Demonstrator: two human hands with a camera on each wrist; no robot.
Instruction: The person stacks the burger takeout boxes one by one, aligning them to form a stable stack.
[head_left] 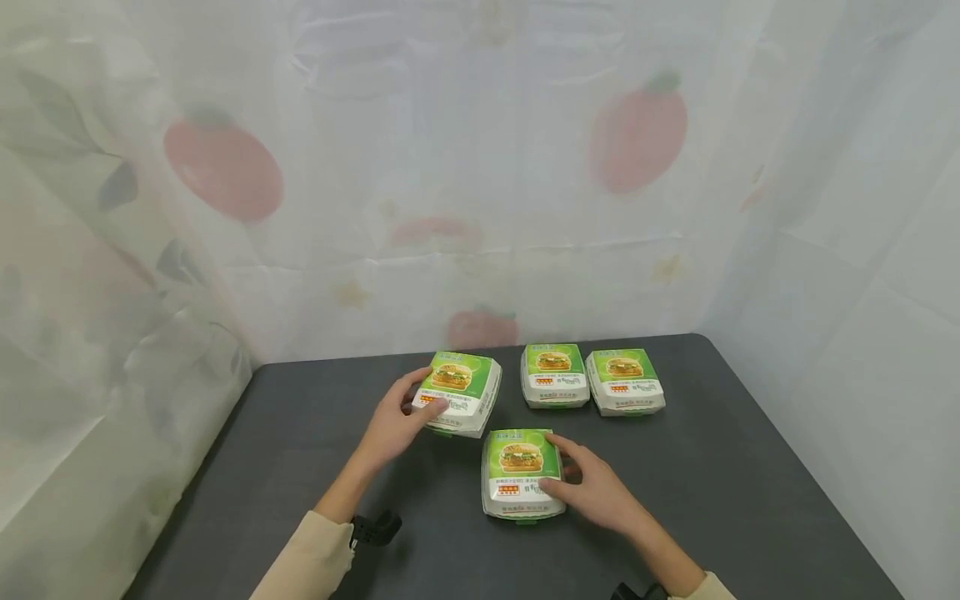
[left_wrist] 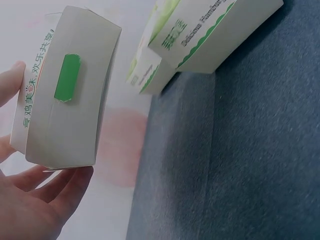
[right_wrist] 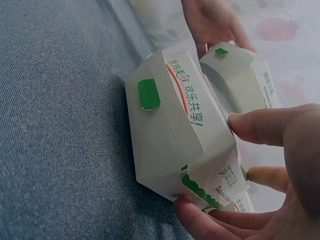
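My left hand [head_left: 396,423] grips a green-and-white burger box [head_left: 467,385] by its left side, thumb on the lid. This box is tilted and held up off the table; the left wrist view shows fingers [left_wrist: 70,195] curled under one edge and a green tab on its front. Closer to me, a second burger box [head_left: 522,467] sits level, its front and side showing in the right wrist view. Around its right side my right hand [head_left: 600,492] has a hold, with the thumb [right_wrist: 260,125] on the lid and fingers along the side wall.
Two more burger boxes, one at back centre [head_left: 555,379] and one just right of it [head_left: 627,383], stand side by side near the far edge of the dark table [head_left: 735,483]. A pale curtain [head_left: 487,167] with fruit prints hangs behind and along both sides.
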